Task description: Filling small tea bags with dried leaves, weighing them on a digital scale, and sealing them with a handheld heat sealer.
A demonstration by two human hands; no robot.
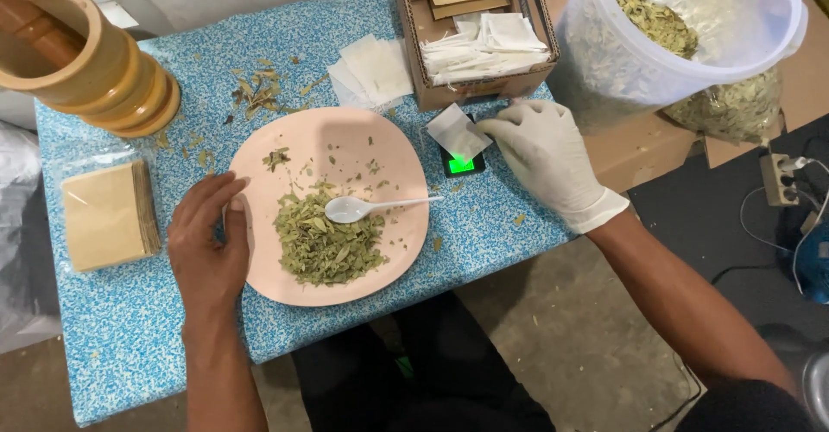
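A person worked at a small bench (121, 328) covered in a blue speckled cloth. The bare left hand (205, 246) rested with fingers loosely spread, gripping nothing, on the left rim of a round pink plate (345, 142). The plate held a heap of dried green leaves (326, 244), with a white plastic spoon (367, 207) lying across it, bowl toward the heap. The right hand (544, 151), in a white glove, lay flat with fingers stretched toward a small white paper sachet (456, 131), touching its edge; whether it pinched the sachet could not be told. The sachet sat on a small scale (462, 164) with a glowing green screen, just right of the plate. Behind stood a cardboard box (414, 34) of sachets and brown envelopes, with loose sachets (373, 71) beside it. A wooden mortar with pestle (95, 60) stood at far left, above a stack of brown envelopes (105, 216). A clear plastic bucket of leaves (682, 26) stood at far right.
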